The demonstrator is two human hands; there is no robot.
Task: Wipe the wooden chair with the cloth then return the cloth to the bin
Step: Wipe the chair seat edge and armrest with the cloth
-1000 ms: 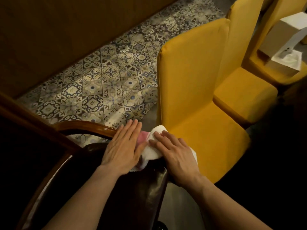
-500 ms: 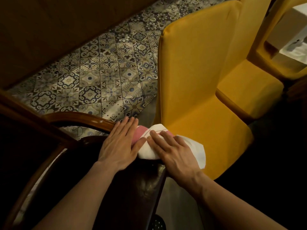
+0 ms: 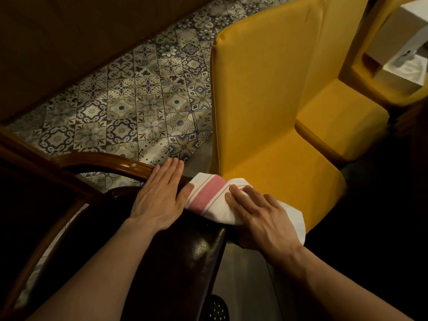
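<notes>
The wooden chair (image 3: pixel 97 164) fills the lower left, with a curved brown rail and a dark glossy seat. A white cloth with a pink stripe (image 3: pixel 208 196) lies over the seat's far right edge. My right hand (image 3: pixel 261 214) presses flat on the cloth's right part, fingers wrapped over the seat edge. My left hand (image 3: pixel 159 195) lies flat and open on the seat and rail end, its thumb touching the cloth's left edge. No bin is in view.
A yellow upholstered chair (image 3: pixel 266 100) stands right beside the wooden chair, and a second yellow chair (image 3: pixel 342 117) behind it. A white box (image 3: pixel 407 42) sits at top right. Patterned floor tiles (image 3: pixel 129 107) run along a brown wall at top left.
My right hand has slid the cloth to the right along the seat edge, baring more of the pink stripe. My left hand has stayed flat on the chair. The view has shifted closer.
</notes>
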